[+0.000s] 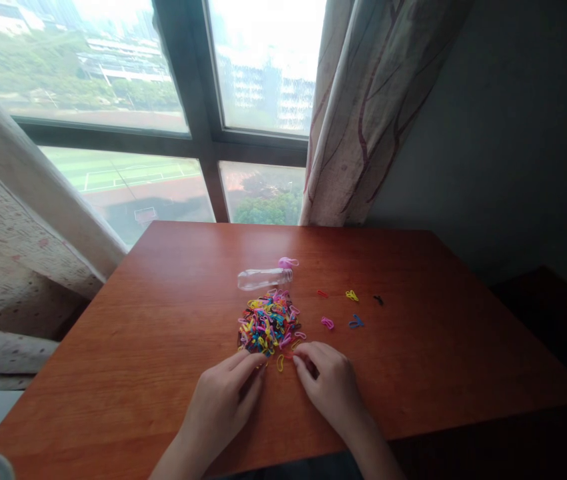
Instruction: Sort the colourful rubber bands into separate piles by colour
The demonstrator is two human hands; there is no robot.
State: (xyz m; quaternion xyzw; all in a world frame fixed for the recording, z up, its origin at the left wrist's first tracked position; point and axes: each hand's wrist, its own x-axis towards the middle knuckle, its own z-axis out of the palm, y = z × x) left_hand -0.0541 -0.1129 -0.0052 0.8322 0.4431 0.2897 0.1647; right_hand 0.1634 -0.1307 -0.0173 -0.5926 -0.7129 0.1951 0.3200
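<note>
A heap of small coloured plastic loops (pixel 268 323), looking like locking stitch markers, lies mid-table in pink, yellow, blue, black and red. My left hand (pixel 228 393) is at the heap's near left edge, its thumb and fingers pinched together; whatever is between them is hidden. On the near right side, my right hand (pixel 328 380) is closed in a pinch, with an orange-red loop (pixel 288 355) at its fingertips. Between both hands a single yellow loop (pixel 280 363) lies on the wood.
Behind the heap a clear bottle (pixel 263 279) lies on its side, near a pink cap with a loop (pixel 287 263). To the right sit small separate groups: red (pixel 322 293), yellow (pixel 352 295), black (pixel 378 300), pink (pixel 327 323) and blue (pixel 356 321). The table (pixel 163 300) meets a window.
</note>
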